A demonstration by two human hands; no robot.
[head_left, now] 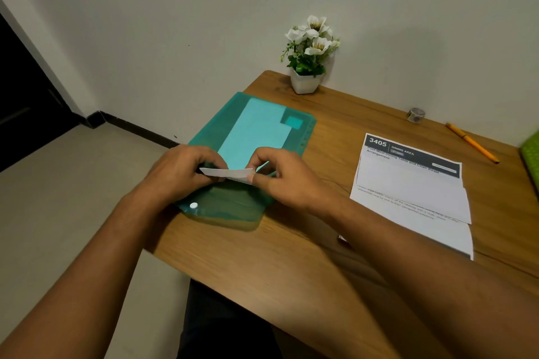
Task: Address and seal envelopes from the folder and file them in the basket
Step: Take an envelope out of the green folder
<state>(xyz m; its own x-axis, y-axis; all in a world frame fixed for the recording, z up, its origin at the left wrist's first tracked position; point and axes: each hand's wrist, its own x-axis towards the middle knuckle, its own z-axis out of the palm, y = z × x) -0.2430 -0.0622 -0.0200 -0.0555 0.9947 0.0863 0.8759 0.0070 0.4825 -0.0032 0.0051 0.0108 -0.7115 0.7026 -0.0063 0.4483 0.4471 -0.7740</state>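
Between the left hand (180,173) and the right hand (281,181), a white envelope (230,175) is being pinched at both ends, its long axis running from hand to hand. Beneath both hands a green folder (227,208) is lying flat on the tabletop (291,271), its long axis pointing away from the hands. Pale sheets (256,131) are showing inside it, beyond the fingers.

Folder (230,207) left on the table (291,256), paper sheet (414,192) right, flowerpot (304,83) behind between them.
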